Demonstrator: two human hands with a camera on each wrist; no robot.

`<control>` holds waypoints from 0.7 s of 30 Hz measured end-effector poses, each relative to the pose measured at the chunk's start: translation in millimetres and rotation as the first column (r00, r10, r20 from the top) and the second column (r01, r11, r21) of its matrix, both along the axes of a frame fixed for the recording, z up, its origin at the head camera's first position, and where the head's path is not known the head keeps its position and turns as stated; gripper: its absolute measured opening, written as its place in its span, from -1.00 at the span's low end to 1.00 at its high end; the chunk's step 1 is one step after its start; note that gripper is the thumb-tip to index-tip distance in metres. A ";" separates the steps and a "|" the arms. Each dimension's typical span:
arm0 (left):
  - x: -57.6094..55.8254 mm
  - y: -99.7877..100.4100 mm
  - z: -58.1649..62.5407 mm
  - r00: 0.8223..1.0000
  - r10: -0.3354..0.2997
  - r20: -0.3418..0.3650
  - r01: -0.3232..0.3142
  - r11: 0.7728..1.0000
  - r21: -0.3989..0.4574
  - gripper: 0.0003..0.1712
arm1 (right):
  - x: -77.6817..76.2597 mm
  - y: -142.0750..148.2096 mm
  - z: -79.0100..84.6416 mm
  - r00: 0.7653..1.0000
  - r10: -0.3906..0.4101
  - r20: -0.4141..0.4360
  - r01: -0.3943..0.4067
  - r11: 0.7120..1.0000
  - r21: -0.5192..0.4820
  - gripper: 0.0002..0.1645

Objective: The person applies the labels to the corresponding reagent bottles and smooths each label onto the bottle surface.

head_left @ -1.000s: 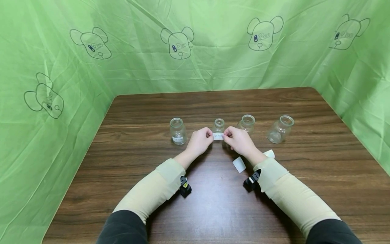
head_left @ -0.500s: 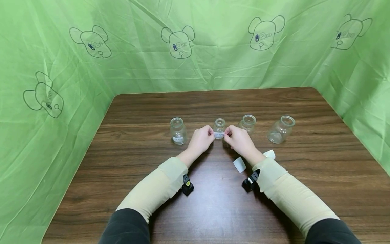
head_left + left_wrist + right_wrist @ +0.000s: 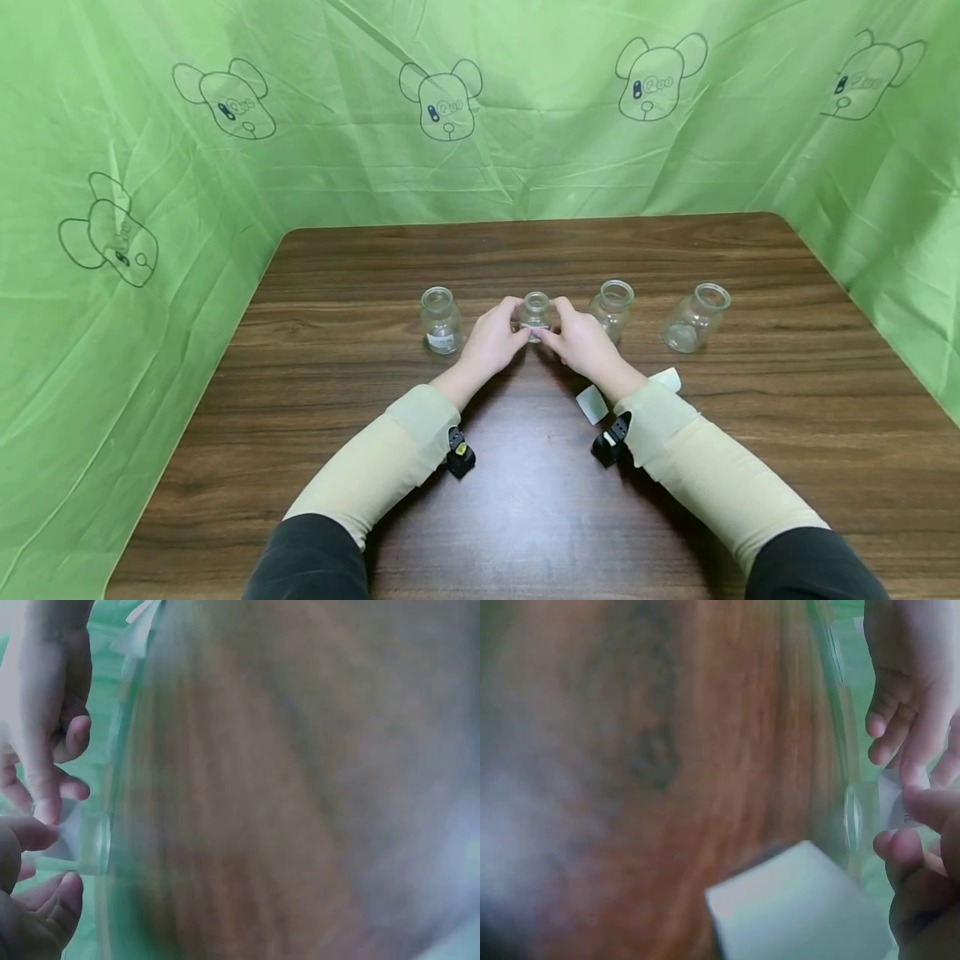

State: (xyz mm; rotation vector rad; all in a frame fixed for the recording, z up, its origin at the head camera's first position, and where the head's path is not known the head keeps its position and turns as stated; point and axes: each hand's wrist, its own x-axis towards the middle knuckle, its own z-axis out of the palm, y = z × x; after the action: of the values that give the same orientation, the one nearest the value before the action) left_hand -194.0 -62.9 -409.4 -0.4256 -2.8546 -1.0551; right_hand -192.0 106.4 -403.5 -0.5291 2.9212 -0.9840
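A small clear glass jar (image 3: 536,310) stands on the table between the two hands. Across its front lies a white paper label (image 3: 892,796) with dark writing, partly covered by the thumbs. My left hand (image 3: 491,340) holds the jar from the left, thumb on the label and fingers reaching along the jar's side. From the other side my right hand (image 3: 591,343) grips it the same way, its thumb close to the left one. In the left wrist view, the jar's base (image 3: 96,841) shows beside the fingertips.
To the left stands a glass jar (image 3: 440,312) bearing a white label. On the right are two more clear jars, a nearer one (image 3: 617,307) and a farther one (image 3: 693,321). White paper pieces (image 3: 592,405) lie by the right wrist. Green cloth (image 3: 517,179) surrounds the table.
The label, earlier stretched between both hands' fingertips before the jar, now lies against the jar. The fingers have spread from pinching its ends to reaching around the jar's sides, thumbs brought together in front.
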 end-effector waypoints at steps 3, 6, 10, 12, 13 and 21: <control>-0.8 -5.2 2.3 0.999 -0.032 -0.011 0.032 0.999 -0.026 -0.66 | -2.4 0.3 2.7 0.999 0.040 -0.008 -0.039 0.998 0.055 -0.54; -0.9 -10.4 4.0 0.997 -0.070 -0.027 0.067 0.994 -0.086 -0.68 | -4.3 1.6 5.9 0.994 0.097 -0.039 -0.092 0.989 0.119 -0.62; 0.3 -15.4 5.1 0.995 -0.099 -0.033 0.093 0.985 -0.145 -0.71 | -5.4 3.9 8.3 0.981 0.174 -0.088 -0.159 0.975 0.153 -0.69; 1.2 -17.4 5.3 0.993 -0.111 -0.033 0.104 0.983 -0.150 -0.72 | -5.6 5.1 8.5 0.976 0.194 -0.101 -0.178 0.973 0.145 -0.72; 1.8 -18.4 5.7 0.993 -0.116 -0.038 0.109 0.983 -0.151 -0.72 | -5.4 5.5 8.5 0.974 0.199 -0.110 -0.183 0.973 0.141 -0.73; 5.5 -25.4 3.3 0.993 -0.113 -0.036 0.107 0.984 -0.140 -0.69 | -2.8 6.0 7.1 0.979 0.197 -0.058 -0.188 0.973 0.135 -0.66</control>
State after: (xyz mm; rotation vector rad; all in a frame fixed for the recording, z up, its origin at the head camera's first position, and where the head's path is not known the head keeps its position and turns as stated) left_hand -188.5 -88.3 -406.2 -0.6158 -2.9044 -0.8546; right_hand -194.7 112.5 -396.3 -0.8375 2.8973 -0.7639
